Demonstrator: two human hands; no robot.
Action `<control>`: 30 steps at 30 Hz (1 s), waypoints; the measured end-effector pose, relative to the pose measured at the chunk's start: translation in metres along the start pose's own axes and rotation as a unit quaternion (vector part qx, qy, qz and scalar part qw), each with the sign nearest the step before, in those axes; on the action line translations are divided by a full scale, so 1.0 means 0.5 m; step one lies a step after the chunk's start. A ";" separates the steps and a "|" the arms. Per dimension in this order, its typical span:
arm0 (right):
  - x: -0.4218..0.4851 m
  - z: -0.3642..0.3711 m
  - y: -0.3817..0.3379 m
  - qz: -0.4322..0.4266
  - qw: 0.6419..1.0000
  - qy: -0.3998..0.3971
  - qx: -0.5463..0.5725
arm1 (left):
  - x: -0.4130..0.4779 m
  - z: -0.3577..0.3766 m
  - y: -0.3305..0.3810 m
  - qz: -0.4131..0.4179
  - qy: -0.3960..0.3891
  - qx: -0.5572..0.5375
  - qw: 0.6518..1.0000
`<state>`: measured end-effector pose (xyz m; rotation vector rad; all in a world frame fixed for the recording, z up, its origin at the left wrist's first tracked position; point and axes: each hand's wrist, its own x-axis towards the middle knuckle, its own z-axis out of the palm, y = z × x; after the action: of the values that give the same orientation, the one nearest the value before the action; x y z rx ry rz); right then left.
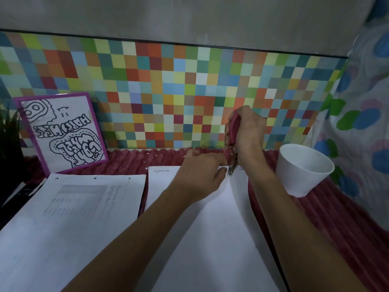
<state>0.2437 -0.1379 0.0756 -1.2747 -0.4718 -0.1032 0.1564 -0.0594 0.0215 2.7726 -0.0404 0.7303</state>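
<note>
Squeezing upright hole punch (233, 144) in right hand (250, 131), biting paper (210, 228) far edge; left hand (200, 173) fingers pinching edge just left.

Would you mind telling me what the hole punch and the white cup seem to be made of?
Hole punch: glinting metal head; matte pink handles, likely plastic or rubber-coated. White cup: smooth and dull, probably plastic or foam; ceramic is possible.
</note>
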 end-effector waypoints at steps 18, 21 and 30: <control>0.013 -0.004 -0.020 0.128 0.991 -0.043 -0.027 | 0.010 0.007 0.007 -0.047 0.027 -0.057 0.997; 0.009 0.002 -0.021 0.113 0.992 -0.045 -0.040 | 0.011 0.007 0.004 -0.050 0.045 -0.061 0.996; 0.031 -0.036 -0.074 0.054 0.980 -0.120 -0.152 | -0.018 0.025 -0.049 -0.085 -0.041 -0.132 0.987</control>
<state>0.2503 -0.1632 0.1111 -1.6211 -0.6086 0.0739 0.1567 -0.0397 0.0003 2.5129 0.0777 0.5261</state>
